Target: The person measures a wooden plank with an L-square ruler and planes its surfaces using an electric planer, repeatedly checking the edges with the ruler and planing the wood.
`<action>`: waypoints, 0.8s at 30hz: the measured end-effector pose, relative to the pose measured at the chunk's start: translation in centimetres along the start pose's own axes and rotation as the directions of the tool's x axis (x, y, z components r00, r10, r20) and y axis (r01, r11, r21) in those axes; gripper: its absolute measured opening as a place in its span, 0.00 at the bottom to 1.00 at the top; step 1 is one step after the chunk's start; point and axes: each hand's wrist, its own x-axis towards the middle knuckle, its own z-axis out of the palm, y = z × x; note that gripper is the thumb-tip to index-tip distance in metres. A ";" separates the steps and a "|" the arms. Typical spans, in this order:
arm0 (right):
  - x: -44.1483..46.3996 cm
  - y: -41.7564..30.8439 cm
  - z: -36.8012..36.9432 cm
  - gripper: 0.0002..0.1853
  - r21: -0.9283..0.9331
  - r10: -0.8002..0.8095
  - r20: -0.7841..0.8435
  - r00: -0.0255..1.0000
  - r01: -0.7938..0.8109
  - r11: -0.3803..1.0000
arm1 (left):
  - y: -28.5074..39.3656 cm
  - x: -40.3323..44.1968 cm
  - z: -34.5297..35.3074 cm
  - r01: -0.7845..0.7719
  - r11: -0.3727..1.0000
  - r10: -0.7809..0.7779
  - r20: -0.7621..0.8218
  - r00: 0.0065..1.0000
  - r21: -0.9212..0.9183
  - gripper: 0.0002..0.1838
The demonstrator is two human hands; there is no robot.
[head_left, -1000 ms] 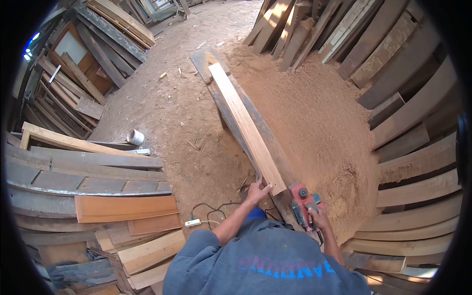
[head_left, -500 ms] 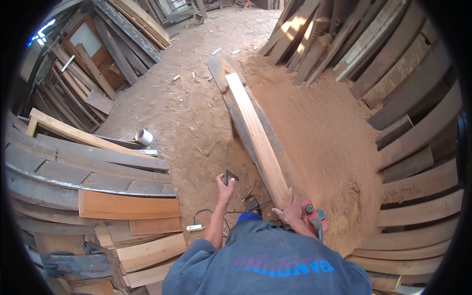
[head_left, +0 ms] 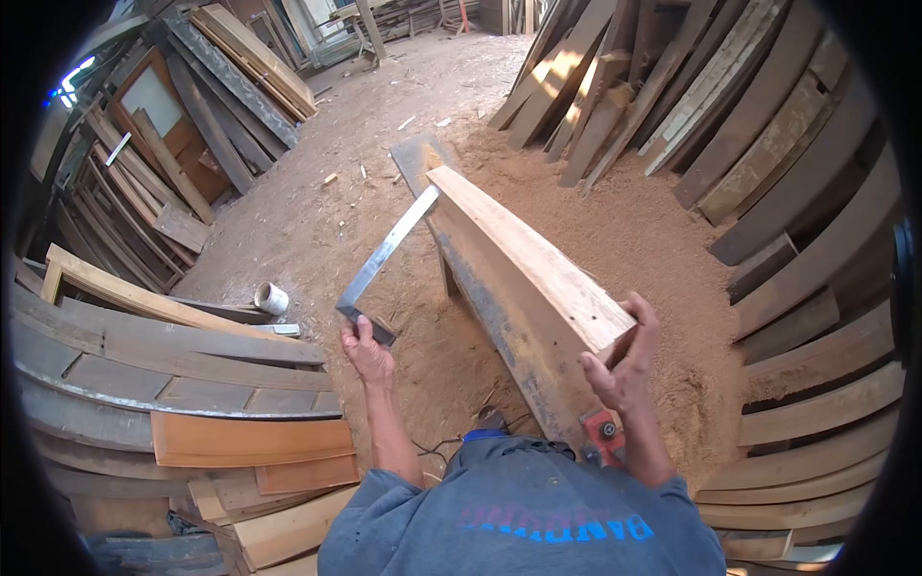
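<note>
My left hand (head_left: 368,353) is closed round the dark stock of a try square (head_left: 389,245), whose metal blade reaches up toward the far end of the wooden beam. My right hand (head_left: 626,363) grips the near end of that long, pale wooden beam (head_left: 523,252), thumb on one side and fingers on the other. The near end is raised above the dark, narrow bench (head_left: 480,322). A red power tool (head_left: 603,430), partly hidden by my right arm, sits at the near end of the bench.
Planks (head_left: 768,144) lean in rows along the right side. Stacked boards (head_left: 192,336) and an orange-brown panel (head_left: 250,440) lie at left, near a white bucket (head_left: 272,299). Sawdust (head_left: 653,254) covers the ground right of the bench.
My right hand has gone from lying on the beam to gripping its end, which is now lifted and turned. My left hand has moved left, and the square's blade now shows.
</note>
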 end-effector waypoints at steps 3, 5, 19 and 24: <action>2.0 -3.0 3.0 0.50 0.035 -0.118 0.002 0.993 0.118 0.992 | -1.9 1.5 3.8 0.014 0.988 -0.029 0.093 0.995 0.155 0.07; 2.9 -5.7 3.4 0.50 -0.043 -0.139 0.050 0.989 0.141 0.989 | -4.6 2.6 6.1 -0.004 0.979 -0.033 0.175 0.984 0.204 0.08; 4.2 -9.8 5.0 0.50 -0.017 -0.174 0.143 0.974 0.179 0.984 | -10.1 4.8 15.0 0.121 0.967 -0.192 0.324 0.926 0.225 0.08; 4.9 -9.9 5.0 0.50 -0.014 -0.163 0.153 0.975 0.167 0.986 | -8.5 4.8 15.8 0.149 0.943 -0.246 0.323 0.914 0.297 0.09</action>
